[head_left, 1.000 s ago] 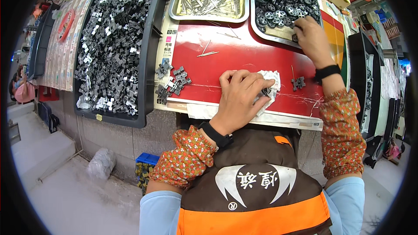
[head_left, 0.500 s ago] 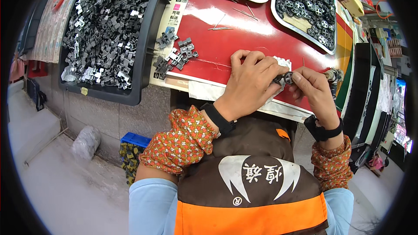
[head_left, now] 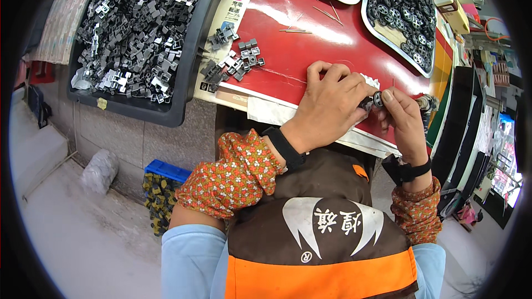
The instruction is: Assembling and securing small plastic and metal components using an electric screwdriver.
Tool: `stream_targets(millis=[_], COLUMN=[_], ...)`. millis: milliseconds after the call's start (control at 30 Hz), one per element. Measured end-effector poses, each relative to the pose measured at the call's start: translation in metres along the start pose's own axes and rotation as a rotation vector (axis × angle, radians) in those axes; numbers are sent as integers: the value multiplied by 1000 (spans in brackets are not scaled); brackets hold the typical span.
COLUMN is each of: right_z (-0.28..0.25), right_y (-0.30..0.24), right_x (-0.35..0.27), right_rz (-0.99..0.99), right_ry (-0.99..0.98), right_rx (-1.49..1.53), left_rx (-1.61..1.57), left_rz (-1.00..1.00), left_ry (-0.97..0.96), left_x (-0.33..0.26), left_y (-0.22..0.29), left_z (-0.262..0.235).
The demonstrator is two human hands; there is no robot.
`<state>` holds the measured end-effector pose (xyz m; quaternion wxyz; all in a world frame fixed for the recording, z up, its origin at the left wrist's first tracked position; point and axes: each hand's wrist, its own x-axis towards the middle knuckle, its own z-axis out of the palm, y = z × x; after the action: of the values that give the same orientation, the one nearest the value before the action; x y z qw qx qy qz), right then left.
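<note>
Black wheel is pinched by right fingers, just beside left fingers.

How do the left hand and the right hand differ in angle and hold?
The left hand angles up and rightward in view; the right hand angles up and leftward.
The left hand seems to hold a small dark part; the right hand pinches a wheel.
Both wrists wear dark bands.
</note>
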<state>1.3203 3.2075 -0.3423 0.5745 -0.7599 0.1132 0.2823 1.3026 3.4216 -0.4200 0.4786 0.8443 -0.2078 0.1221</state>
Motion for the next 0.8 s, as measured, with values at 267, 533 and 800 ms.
stream_targets(millis=[267,533,800], right_z=[3,23,24], right_y=[6,1,-9], right_x=[0,-7,-18], right_rz=[-84,-436,-768], right_ry=[56,248,206], right_rx=[-244,-336,-857], left_rx=[1,14,14], left_rz=[-15,-7,3], left_ry=[-9,-7,29], left_x=[1,0,-3], left_y=[0,0,-4], left_z=[-1,1,4])
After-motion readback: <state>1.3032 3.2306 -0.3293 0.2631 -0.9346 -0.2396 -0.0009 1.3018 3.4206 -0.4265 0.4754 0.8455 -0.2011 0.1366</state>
